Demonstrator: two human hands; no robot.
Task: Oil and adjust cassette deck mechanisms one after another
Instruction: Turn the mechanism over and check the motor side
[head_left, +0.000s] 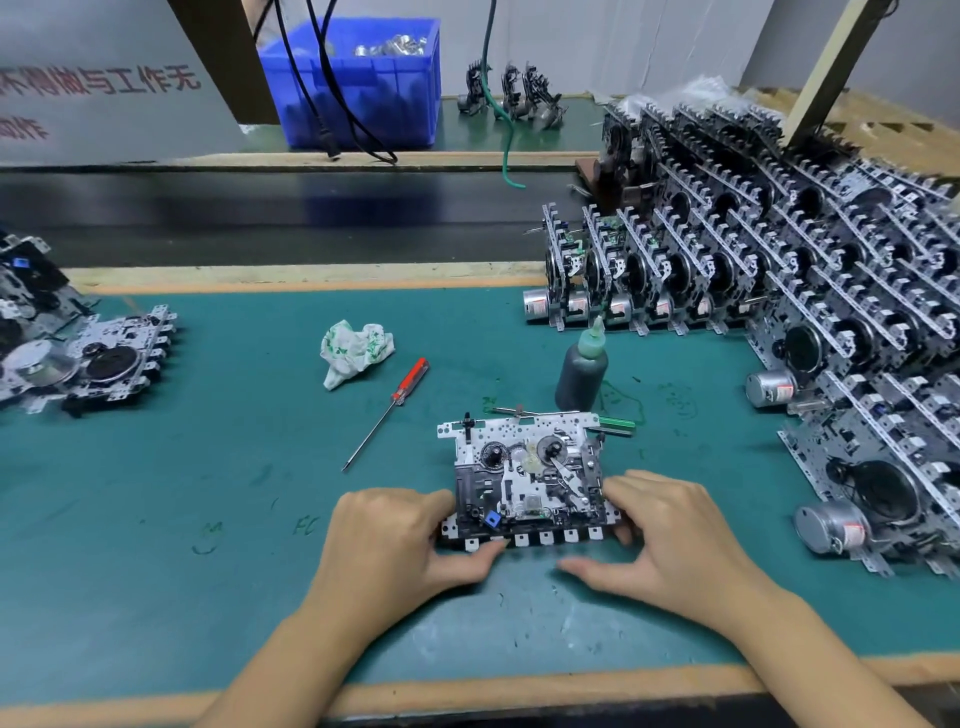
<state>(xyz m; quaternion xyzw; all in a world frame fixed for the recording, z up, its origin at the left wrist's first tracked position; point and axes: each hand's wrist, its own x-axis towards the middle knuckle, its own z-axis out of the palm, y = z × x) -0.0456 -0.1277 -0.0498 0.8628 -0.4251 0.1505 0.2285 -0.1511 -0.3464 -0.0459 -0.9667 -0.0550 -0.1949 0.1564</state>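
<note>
- Cassette deck mechanism (527, 480) lies flat on the green mat (208, 493), centre front, long axis left-right, key tabs toward the person.
- Left hand (395, 538) grips its left end, thumb under the front edge.
- Right hand (662, 530) holds the right end, thumb spread low, clear of the tabs.
- Oil bottle (582, 371) stands just behind the deck, right of centre: right hand is nearer.
- Screwdriver (387, 413) lies behind-left, closer to the left hand.

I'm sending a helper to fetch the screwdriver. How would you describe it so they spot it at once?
Start at the green mat and find the crumpled rag near its middle. The screwdriver lies just right of the rag, slanting toward the person. Its clear red handle and long thin shaft set it apart from the dark oil bottle further right.
</note>
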